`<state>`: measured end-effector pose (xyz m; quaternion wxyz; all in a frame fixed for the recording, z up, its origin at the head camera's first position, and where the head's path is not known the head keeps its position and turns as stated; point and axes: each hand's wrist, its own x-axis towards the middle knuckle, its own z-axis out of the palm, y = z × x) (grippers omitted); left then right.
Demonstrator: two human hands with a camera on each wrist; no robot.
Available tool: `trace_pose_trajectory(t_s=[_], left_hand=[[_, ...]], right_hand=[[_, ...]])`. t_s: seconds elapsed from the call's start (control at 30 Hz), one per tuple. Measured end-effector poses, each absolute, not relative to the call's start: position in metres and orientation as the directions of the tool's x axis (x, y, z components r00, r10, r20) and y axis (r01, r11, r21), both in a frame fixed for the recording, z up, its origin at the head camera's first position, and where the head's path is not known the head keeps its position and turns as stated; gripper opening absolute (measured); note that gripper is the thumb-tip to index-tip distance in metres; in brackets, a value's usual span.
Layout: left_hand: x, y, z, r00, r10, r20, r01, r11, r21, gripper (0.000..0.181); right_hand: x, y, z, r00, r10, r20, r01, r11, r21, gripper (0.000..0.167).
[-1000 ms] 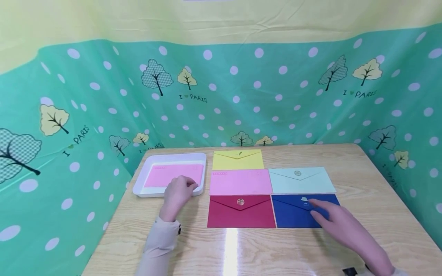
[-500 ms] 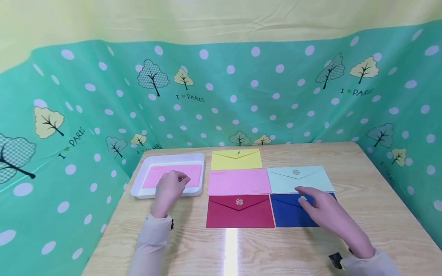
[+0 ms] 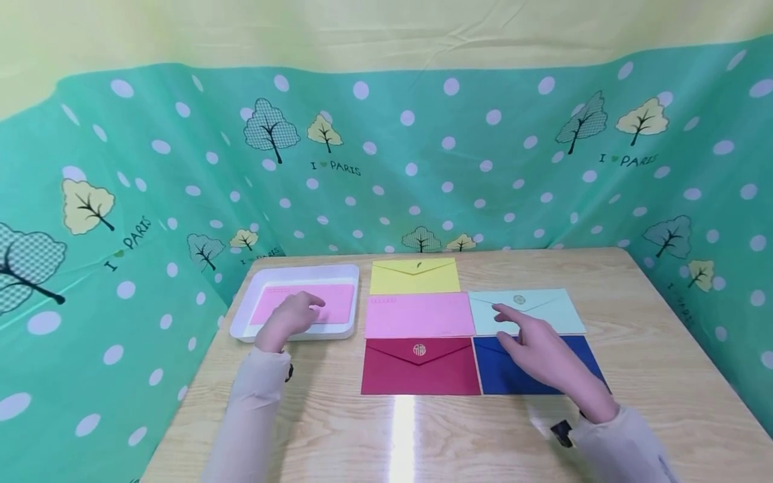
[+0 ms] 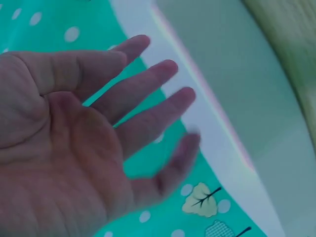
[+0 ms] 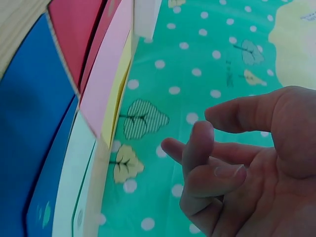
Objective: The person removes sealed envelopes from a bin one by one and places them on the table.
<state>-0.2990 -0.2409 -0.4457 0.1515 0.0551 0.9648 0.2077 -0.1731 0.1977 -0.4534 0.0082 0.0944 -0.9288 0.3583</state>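
Observation:
Over the white tray (image 3: pixel 355 295) at the left, my left hand (image 3: pixel 288 316) hovers above a pink envelope (image 3: pixel 337 300) lying in it. In the left wrist view its fingers (image 4: pixel 155 118) are spread, with nothing held. My right hand (image 3: pixel 537 345) is above the blue envelope (image 3: pixel 495 377), its fingertips reaching over the mint envelope (image 3: pixel 552 310). The right wrist view shows its fingers (image 5: pixel 212 182) loosely bent around nothing. Whether it touches paper cannot be told. To the left lie a red envelope (image 3: pixel 419 376), a second pink envelope (image 3: pixel 419 318) and a yellow envelope (image 3: pixel 417 280).
A wooden table (image 3: pixel 338 429) carries everything, with a bright light streak along its front. A green dotted curtain (image 3: pixel 386 168) printed with trees encloses the back and sides. The envelopes lie flat, edge to edge, just right of the tray.
My left hand has shifted left over the tray, its fingers loosening. My right hand has moved left and away from me, from the blue envelope toward the mint one. The envelopes stay put.

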Motion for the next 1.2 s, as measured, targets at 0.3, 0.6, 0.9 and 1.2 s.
trace_pose_trajectory(t_s=[0.3, 0.6, 0.9, 1.2], left_hand=[[-0.304, -0.244, -0.465, -0.922, 0.153, -0.356, 0.018, 0.935, 0.355, 0.039], [-0.304, -0.243, -0.469, -0.923, 0.161, -0.349, 0.033, 0.938, 0.345, 0.041], [-0.304, -0.244, -0.467, -0.92, 0.143, -0.364, 0.024, 0.95, 0.312, 0.04], [-0.307, -0.242, -0.465, -0.915, 0.131, -0.381, 0.006, 0.95, 0.313, 0.04]], right_hand=[[-0.186, 0.167, -0.445, -0.967, -0.238, 0.087, -0.231, 0.689, -0.687, 0.054], [-0.192, 0.148, -0.449, -0.956, -0.286, 0.065, -0.247, 0.665, -0.705, 0.052], [-0.195, 0.134, -0.447, -0.951, -0.302, 0.061, -0.252, 0.646, -0.721, 0.05], [-0.198, 0.121, -0.442, -0.948, -0.309, 0.075, -0.265, 0.641, -0.72, 0.05]])
